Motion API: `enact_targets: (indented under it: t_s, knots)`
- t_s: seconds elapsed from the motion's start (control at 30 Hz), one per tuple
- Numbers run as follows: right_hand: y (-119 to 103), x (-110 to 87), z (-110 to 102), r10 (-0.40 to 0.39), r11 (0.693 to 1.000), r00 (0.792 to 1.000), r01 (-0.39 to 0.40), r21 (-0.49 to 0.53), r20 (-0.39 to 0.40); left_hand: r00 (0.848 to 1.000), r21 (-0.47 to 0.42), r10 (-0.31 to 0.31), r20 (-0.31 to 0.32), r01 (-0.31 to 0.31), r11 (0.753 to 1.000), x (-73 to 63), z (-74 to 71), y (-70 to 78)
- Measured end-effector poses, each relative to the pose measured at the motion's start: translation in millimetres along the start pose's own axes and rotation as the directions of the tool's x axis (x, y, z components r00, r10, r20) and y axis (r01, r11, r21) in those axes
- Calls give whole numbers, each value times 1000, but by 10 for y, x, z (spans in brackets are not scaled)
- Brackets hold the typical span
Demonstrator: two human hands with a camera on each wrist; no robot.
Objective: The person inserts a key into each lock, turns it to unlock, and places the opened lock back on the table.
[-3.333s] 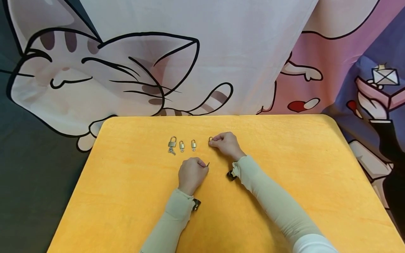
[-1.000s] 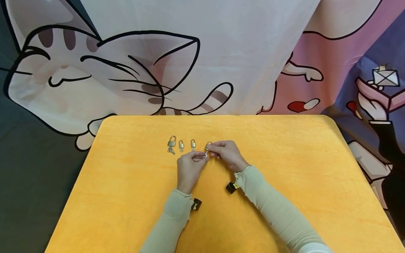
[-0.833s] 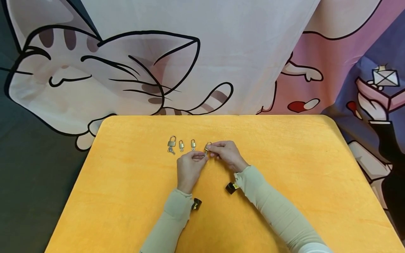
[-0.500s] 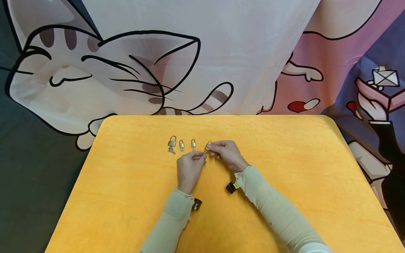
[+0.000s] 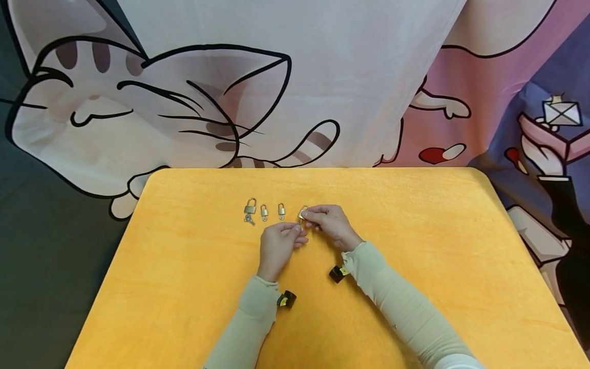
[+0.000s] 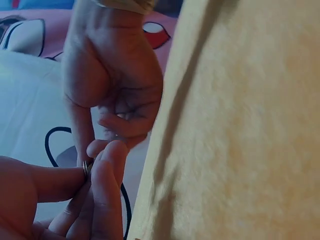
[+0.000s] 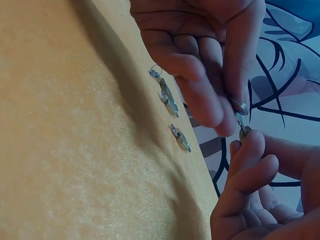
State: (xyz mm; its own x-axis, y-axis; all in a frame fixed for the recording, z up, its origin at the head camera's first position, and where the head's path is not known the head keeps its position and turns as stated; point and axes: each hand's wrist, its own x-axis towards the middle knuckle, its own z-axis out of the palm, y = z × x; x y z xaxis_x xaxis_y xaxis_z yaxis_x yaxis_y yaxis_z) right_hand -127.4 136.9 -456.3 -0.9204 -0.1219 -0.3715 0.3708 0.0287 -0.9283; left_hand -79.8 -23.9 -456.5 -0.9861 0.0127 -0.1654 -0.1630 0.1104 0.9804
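Observation:
Thumb and fingers of my right hand (image 5: 333,224) grip a small brass padlock (image 5: 301,213), its shackle pointing away from me. My left hand (image 5: 276,248) pinches a small silver key (image 7: 241,121) right at the lock's lower end; the right wrist view shows the key's shaft meeting the lock body. Most of the lock is covered by fingers there. Left of the hands, a row lies on the table: a larger padlock (image 5: 250,209) with a bunch of keys (image 5: 249,219) at its base, a small padlock (image 5: 264,210) and another small padlock (image 5: 281,209).
The yellow table (image 5: 392,287) has rounded far corners and stands against a hanging cloth (image 5: 359,92) printed with cartoon figures. A black wrist camera (image 5: 338,274) is on the right wrist, and another black camera (image 5: 287,299) on the left.
The left hand has moved up to the padlock with the key, and the right hand has brought the lock slightly nearer. In the last half second the left wrist has turned and its lower fingers spread.

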Motion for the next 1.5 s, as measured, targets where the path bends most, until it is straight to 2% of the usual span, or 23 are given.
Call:
enact_targets:
  t_s: [0.23,0.43,0.57,0.77,0.93,1.07,1.3,1.5]
  knots:
    - [1,-9,0,-16,1000,999,16,-2,32,998,-92,-44,41,47,995,20,-15,-5]
    - [8,4,0,-16,1000,999,17,-19,44,993,-109,-85,80,94,990,21,-21,5]
    - [17,9,-2,-18,1000,998,19,-19,57,989,-114,-105,102,117,987,-20,-25,91]
    - [29,8,0,-15,1000,997,16,-13,70,991,-122,-91,101,103,987,-119,-37,282]
    - [31,8,-2,-16,1000,998,16,-7,67,993,-128,-66,99,79,989,-118,-34,283]
    - [34,9,-4,-13,1000,997,15,-25,72,991,-129,-86,98,98,987,-119,-35,294]
    - [29,5,-10,-7,999,997,10,-41,72,991,-156,-95,90,108,982,13,-1,-11]
    - [21,0,-21,-6,1000,997,8,-20,82,992,-172,-92,82,105,979,7,14,-13]
